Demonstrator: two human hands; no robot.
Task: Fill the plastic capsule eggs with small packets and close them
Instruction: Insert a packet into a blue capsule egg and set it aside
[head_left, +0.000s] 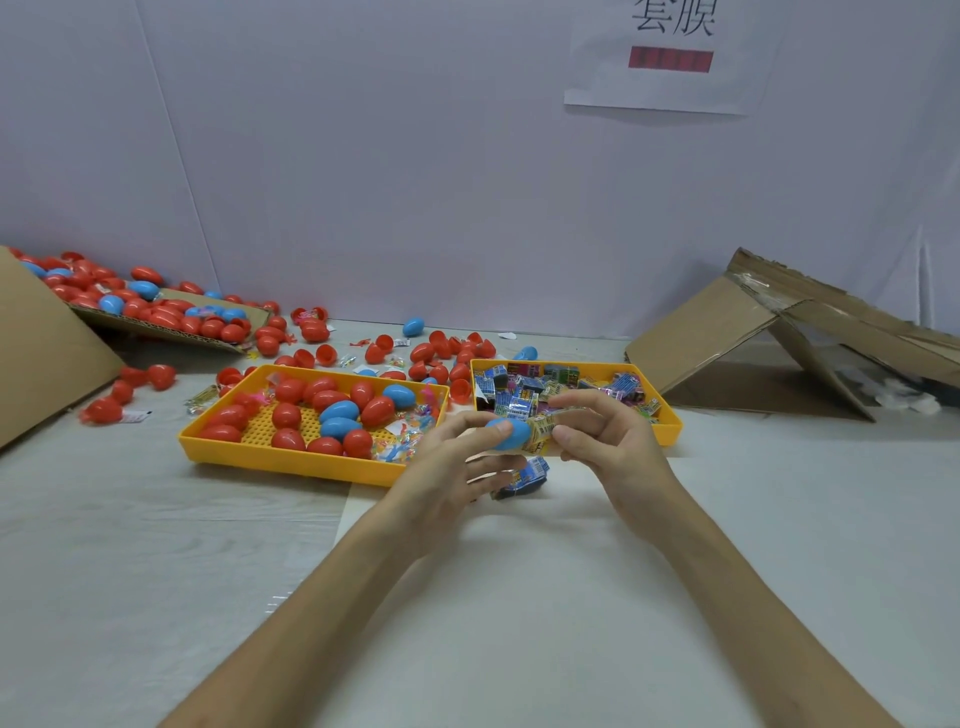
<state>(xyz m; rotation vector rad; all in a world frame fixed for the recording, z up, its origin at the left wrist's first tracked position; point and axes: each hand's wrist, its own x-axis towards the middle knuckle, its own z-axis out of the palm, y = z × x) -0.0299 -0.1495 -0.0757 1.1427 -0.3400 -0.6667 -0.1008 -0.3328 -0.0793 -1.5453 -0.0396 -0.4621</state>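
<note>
Packing workstation: desk (156, 519) with yellow trays (291, 457), loose eggs (311, 330), torn cartons (727, 332), paper sign (670, 57) on partition.

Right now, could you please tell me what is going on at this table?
A person is working with bare hands. The left hand holds a blue plastic egg shell, and the right hand pinches a small yellow printed packet at its opening, not yet fully inside. Another blue printed packet lies on the table just below. The left yellow plastic tray holds red and blue eggs; the right yellow plastic tray holds loose packets.
</note>
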